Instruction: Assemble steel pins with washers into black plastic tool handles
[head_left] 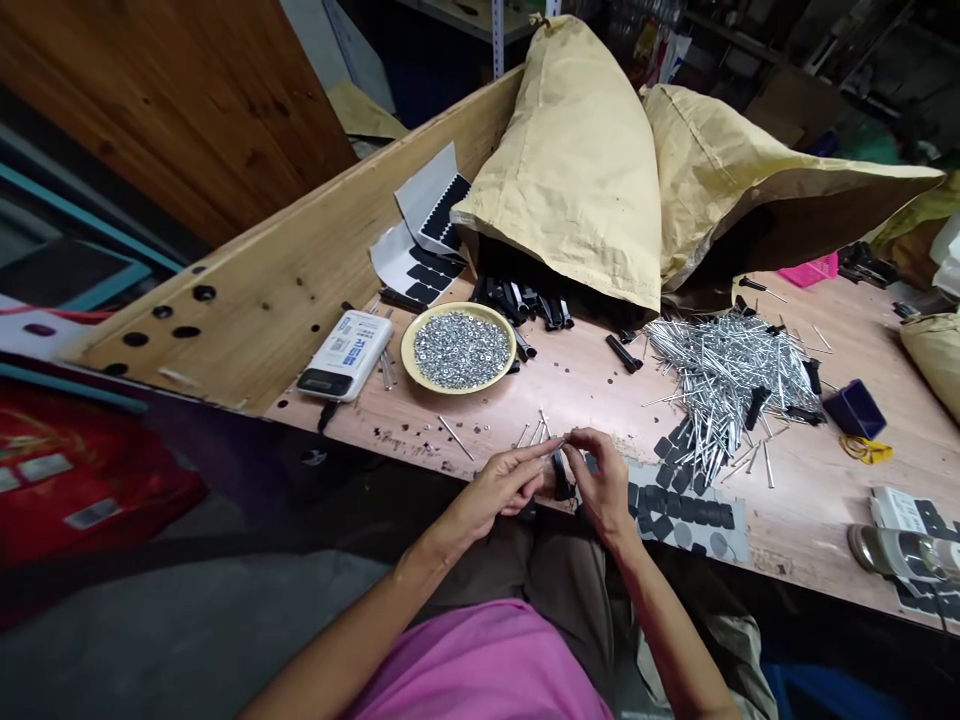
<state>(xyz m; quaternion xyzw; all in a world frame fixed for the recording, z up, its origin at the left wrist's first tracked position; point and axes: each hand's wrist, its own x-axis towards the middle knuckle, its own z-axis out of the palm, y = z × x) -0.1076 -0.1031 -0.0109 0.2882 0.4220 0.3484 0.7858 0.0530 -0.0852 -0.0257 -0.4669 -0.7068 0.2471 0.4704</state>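
Observation:
My left hand (510, 480) is at the front edge of the bench, fingers curled round a small black plastic part (561, 476) and index finger stretched out. Its tip meets the fingertips of my right hand (600, 478), which are pinched together above the part. What lies between those fingertips is too small to make out. Several long metal screws (537, 430) lie just beyond my hands. Close to my right hand is a sheet with black adhesive pads (686, 508). A yellow bowl (409, 372) full of small metal nuts (461, 350) stands beyond my left hand.
A large pile of long screws (727, 375) lies to the right, near a dark blue plastic box (855, 410). Two big paper sacks (577, 150) lie at the back, black parts (517, 298) spilling from one. A white power bank (349, 352) lies left; a glass jar (892, 550) right.

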